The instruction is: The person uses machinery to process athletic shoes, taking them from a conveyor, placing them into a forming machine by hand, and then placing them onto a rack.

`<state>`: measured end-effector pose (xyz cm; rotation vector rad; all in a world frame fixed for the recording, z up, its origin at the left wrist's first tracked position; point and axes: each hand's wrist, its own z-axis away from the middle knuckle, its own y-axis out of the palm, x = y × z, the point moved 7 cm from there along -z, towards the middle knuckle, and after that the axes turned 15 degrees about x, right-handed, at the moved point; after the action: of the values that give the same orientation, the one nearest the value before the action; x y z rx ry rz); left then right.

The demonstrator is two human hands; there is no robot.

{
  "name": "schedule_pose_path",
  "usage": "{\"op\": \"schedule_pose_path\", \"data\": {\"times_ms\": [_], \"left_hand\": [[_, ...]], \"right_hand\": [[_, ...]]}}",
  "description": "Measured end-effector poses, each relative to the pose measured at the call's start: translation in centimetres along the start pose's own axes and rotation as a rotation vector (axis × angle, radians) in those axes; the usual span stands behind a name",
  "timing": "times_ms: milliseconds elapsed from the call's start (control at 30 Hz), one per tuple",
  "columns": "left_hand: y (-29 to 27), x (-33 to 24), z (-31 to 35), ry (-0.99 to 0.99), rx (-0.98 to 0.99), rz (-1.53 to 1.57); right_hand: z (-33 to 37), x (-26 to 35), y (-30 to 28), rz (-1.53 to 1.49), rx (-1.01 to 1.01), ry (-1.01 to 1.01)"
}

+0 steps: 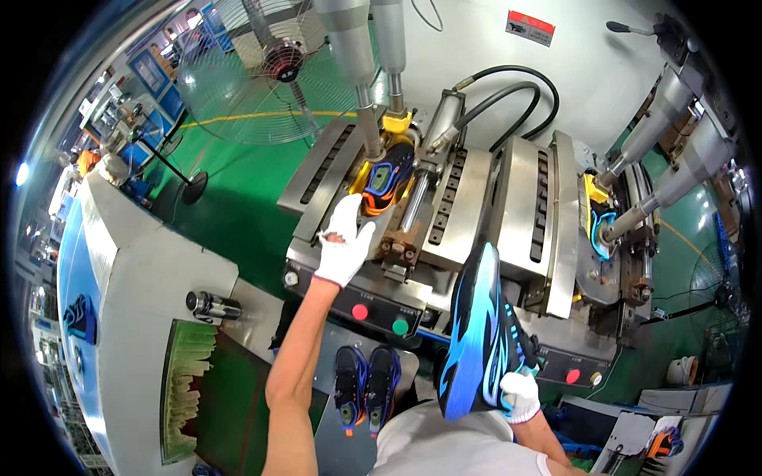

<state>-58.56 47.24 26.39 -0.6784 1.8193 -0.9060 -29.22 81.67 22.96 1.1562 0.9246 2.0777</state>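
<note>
My left hand [346, 242], in a white glove with a hole at the back, reaches over the front of the left press station. Its thumb stands apart from the other fingers, with nothing in its grasp. Just beyond its fingertips, a black, blue and orange sneaker [388, 178] sits in the station beneath metal press rods [367, 119]; I cannot tell whether the fingers touch it. At lower right, my gloved right hand [521, 397] grips a black and blue sneaker [474, 341] by one end. That sneaker is tilted up, its bright blue side showing, in front of the machine.
The right station holds another blue-trimmed shoe [603, 234] under its rods. Red [359, 312] and green [400, 326] buttons line the front panel. Below stands a pair of dark sneakers [367, 385]. A fan [278, 63] and a flask [213, 305] are to the left.
</note>
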Motion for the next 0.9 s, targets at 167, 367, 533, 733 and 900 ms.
{"op": "schedule_pose_path", "data": {"times_ms": [167, 367, 533, 733, 900], "left_hand": [[6.9, 4.5, -12.0, -0.275, 0.272, -0.238], [7.5, 6.9, -19.4, -0.449, 0.467, -0.320], [1.3, 4.4, -19.5, -0.403, 0.412, -0.224], [-11.9, -3.0, -3.2, -0.277, -0.036, 0.185], [-13.5, -0.7, 17.6, -0.288, -0.213, 0.281]], "right_hand": [[1.8, -3.3, -7.9, 0.204, -0.125, 0.041], [3.2, -1.9, -5.6, 0.238, -0.238, 0.032], [0.7, 0.2, -4.2, 0.295, -0.224, -0.101], [-5.8, 1.8, 1.3, 0.381, -0.134, -0.148], [-23.6, 2.1, 16.0, 0.265, 0.323, -0.185]]}}
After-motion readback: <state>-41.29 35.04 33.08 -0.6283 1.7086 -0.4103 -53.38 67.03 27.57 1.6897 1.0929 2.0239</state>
